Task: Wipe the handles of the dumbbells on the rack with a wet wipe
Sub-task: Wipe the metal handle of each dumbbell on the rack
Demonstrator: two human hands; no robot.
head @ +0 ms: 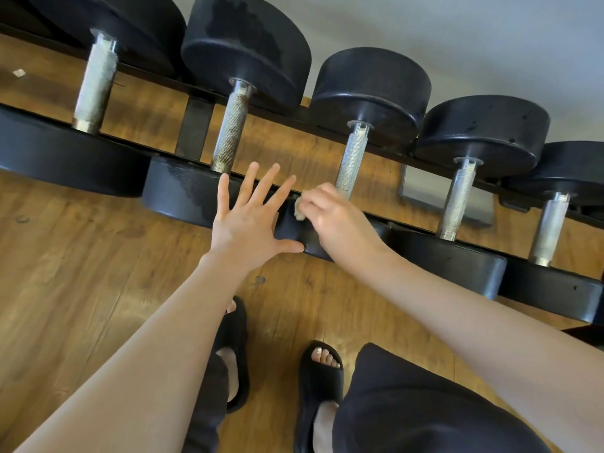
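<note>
Dumbbells sit on the rack. Right hand pinches a wipe beside the middle handle. Left hand is spread, left of it.

Right hand is pinching crumpled wipe near 3rd dumbbell handle; left hand is spreading open over near weight head, w/ rack behind.

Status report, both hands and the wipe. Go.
Left hand open, fingers spread over a dumbbell head. Right hand pinching the wipe by the middle handle. Nothing in the way.
</note>
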